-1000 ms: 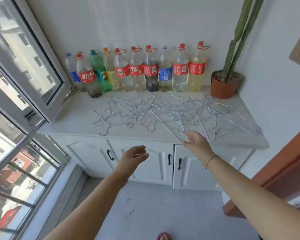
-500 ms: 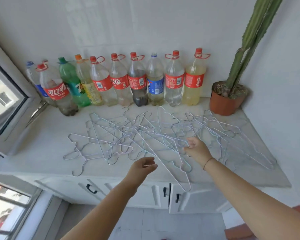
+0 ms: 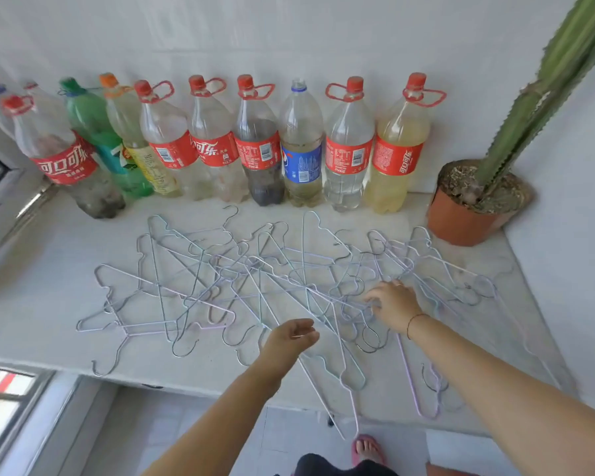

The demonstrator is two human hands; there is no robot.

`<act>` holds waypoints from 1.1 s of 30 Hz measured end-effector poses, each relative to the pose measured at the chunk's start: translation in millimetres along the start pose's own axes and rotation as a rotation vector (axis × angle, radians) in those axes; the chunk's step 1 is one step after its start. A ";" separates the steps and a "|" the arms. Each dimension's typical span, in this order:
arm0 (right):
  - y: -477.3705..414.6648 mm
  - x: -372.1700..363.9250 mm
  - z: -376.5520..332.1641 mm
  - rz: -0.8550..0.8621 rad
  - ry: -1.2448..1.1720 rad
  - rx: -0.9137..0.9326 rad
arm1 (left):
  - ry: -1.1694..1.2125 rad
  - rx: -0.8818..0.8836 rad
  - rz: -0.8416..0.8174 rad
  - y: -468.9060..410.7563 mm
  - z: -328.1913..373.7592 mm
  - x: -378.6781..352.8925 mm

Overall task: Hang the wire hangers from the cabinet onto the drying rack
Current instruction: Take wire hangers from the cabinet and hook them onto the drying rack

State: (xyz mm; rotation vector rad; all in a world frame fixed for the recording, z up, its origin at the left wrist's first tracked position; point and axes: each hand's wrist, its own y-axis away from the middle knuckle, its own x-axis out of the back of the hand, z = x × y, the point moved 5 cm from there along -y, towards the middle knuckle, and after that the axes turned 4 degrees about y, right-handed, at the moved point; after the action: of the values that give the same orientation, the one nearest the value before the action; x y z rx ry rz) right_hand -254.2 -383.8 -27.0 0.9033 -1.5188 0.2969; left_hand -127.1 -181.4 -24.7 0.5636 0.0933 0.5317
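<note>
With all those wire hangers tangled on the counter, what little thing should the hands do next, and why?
Probably close the right hand on one hanger and lift it slowly. Its fingers already rest on the tangled wire hangers, which overlap and hook one another on the countertop, so a quick pull might drag several along. The left hand hovers open, free to steady the rest.

A tangled heap of thin, pale silver-lilac wire hangers (image 3: 255, 286) lies flat in front of me on the white marble-look top of the cabinet (image 3: 49, 269), my desk here. They overlap at every angle, hooks pointing all ways, spread from the left-middle of the top almost to its right end. One hanger (image 3: 337, 383) juts past the front edge, its long straight bars hanging over the floor. Another lilac hanger (image 3: 423, 403) lies apart near the front right. The drying rack is out of my view.
</note>
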 end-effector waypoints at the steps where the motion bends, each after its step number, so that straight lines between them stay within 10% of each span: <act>1: -4.8 -0.3 1.7 -0.026 0.037 0.030 | 0.010 0.007 0.015 -5.2 1.2 -2.4; 9: -31.7 9.8 8.8 -0.033 0.030 0.215 | 0.109 0.073 0.144 -37.7 3.8 -30.4; 24: -43.7 69.8 24.1 0.108 -1.091 0.166 | 0.186 0.244 0.307 -60.0 7.3 -60.4; 33: -32.8 75.8 14.0 0.077 -1.313 0.116 | 0.288 0.139 0.356 -44.4 27.6 -60.1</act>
State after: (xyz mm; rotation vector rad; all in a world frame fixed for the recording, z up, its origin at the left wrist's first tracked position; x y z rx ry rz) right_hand -235.1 -441.9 30.3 1.2078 -2.7504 -0.2410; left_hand -152.5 -256.9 -28.4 0.6402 0.3087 0.9574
